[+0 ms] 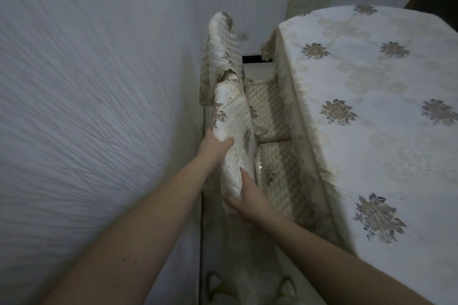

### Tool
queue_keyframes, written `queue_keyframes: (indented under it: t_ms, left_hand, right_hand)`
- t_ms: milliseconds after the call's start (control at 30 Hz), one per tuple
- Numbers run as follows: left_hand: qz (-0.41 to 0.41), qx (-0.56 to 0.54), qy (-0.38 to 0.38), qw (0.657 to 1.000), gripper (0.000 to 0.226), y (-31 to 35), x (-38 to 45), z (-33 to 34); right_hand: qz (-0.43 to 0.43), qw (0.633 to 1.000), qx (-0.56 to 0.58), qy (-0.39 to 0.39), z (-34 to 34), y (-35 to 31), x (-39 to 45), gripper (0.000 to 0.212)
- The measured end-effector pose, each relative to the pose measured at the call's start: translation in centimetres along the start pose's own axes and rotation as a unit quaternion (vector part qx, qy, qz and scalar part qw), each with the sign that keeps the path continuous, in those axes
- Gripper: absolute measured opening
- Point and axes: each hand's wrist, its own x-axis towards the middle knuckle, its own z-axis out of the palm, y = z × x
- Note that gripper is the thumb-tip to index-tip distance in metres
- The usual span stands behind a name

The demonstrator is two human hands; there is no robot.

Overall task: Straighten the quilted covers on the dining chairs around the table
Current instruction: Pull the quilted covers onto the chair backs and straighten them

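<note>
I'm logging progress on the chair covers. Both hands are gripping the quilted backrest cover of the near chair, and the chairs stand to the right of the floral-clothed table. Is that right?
Not quite. The head view shows the chairs to the left of the table, between it and the wall. The rest holds: the left hand and right hand both grip the near chair's quilted backrest cover.

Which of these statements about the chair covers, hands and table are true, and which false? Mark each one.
1. Both hands grip the near chair's back cover. True: left hand, right hand.
2. The table is bare wood. False: a floral cloth covers it.
3. The chairs stand between the wall and the table. True.
4. The far chair's back cover is in the left hand. False: no hand touches it.
5. The seat pads are quilted. True.
</note>
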Motion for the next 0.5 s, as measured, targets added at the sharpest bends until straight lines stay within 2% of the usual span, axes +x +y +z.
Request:
queue_keyframes:
  t_ms: [233,367,500]
  left_hand:
    - [-0.008,-0.012,-0.001,1.0,0.086,-0.3,0.9,0.1]
    - [0.001,-0.026,0.004,1.0,0.065,0.1,1.0,0.1]
    - [0.005,-0.031,0.009,0.999,0.063,0.2,1.2,0.1]
  right_hand:
    - [0.036,0.997,-0.066,0.025,1.0,0.5,0.5,0.081]
    - [0.038,0.995,-0.086,0.025,1.2,0.6,0.8,0.084]
    - [0.038,0.995,-0.087,0.035,1.2,0.2,0.9,0.08]
